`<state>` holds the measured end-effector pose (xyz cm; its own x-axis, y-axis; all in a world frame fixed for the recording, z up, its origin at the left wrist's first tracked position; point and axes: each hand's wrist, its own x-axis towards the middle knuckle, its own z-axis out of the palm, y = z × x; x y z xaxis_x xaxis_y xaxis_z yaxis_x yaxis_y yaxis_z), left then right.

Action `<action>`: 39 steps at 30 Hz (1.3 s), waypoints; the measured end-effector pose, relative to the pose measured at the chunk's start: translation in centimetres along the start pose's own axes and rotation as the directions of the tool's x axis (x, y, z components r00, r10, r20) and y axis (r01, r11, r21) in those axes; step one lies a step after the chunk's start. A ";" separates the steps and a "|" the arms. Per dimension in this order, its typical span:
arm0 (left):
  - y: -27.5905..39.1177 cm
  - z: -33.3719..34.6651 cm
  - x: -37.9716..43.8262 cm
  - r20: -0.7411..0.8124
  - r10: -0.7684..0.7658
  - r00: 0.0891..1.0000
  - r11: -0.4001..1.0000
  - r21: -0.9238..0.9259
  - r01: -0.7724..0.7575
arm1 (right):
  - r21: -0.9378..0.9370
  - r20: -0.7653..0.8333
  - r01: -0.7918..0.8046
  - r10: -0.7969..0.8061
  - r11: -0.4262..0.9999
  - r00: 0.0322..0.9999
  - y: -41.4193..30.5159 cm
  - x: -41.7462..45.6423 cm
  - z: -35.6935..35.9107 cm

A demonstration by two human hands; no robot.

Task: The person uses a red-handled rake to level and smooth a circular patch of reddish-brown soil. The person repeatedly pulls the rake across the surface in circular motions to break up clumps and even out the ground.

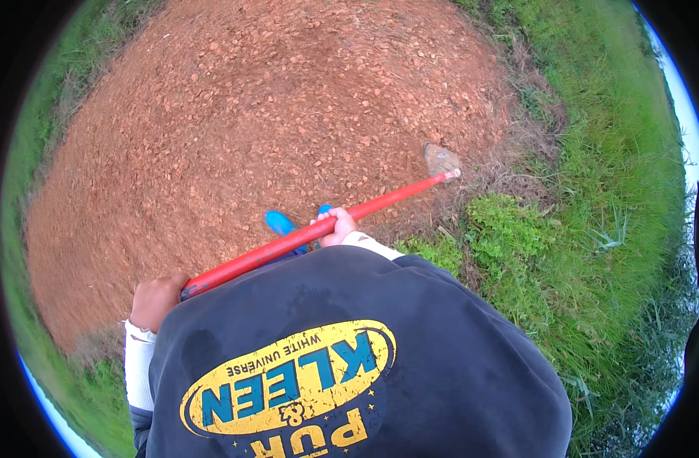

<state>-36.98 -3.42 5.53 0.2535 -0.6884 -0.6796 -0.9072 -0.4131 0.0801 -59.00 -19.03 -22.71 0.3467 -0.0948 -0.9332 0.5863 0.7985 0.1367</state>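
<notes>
A long red hoe handle [269, 247] runs slantwise across the front of my body. My left hand [157, 300] grips its thick, scuffed end at my left side. Farther along the shaft, my right hand [338, 225] is wrapped around it near the middle. On the right, the handle meets a soil-coated metal hoe blade [441, 159], which lies at or just above the reddish ground beside the grassy edge; contact is not clear. Most fingers of my left hand are hidden.
Loose reddish soil with small stones [303, 103] spreads ahead. My blue boots [280, 222] stand just beyond the handle. Dry grass [515, 177], a leafy green plant [504, 229] and tall grass [618, 172] border the right; more grass [51, 114] lines the left.
</notes>
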 end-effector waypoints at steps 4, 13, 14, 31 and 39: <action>-1.6 2.1 0.3 -0.018 -0.005 1.000 0.998 -0.064 0.004 | -0.037 0.006 -0.003 0.003 0.999 1.000 -0.6 -0.3 -0.1; 4.3 4.7 6.7 -0.056 0.171 0.984 0.970 -0.164 -0.178 | -0.041 -0.019 0.353 -0.354 0.935 0.935 -10.7 -4.0 -0.1; 4.7 4.6 7.0 -0.060 0.200 0.978 0.967 -0.151 -0.207 | -0.041 -0.023 0.373 -0.374 0.927 0.927 -12.1 -3.7 -0.1; -1.6 4.4 2.1 -0.087 0.007 0.996 0.987 -0.158 -0.021 | -0.028 -0.019 0.099 -0.099 0.995 0.995 -2.8 -1.2 1.5; 2.0 4.9 5.5 -0.048 0.139 0.989 0.960 -0.240 -0.146 | -0.078 0.003 0.307 -0.308 0.949 0.952 -9.7 -2.8 1.1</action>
<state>-39.03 -5.09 -1.57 0.1408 -0.7668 -0.6263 -0.8273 -0.4386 0.3509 -64.85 -27.13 -21.07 0.1520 -0.3378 -0.9289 0.6057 0.7744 -0.1826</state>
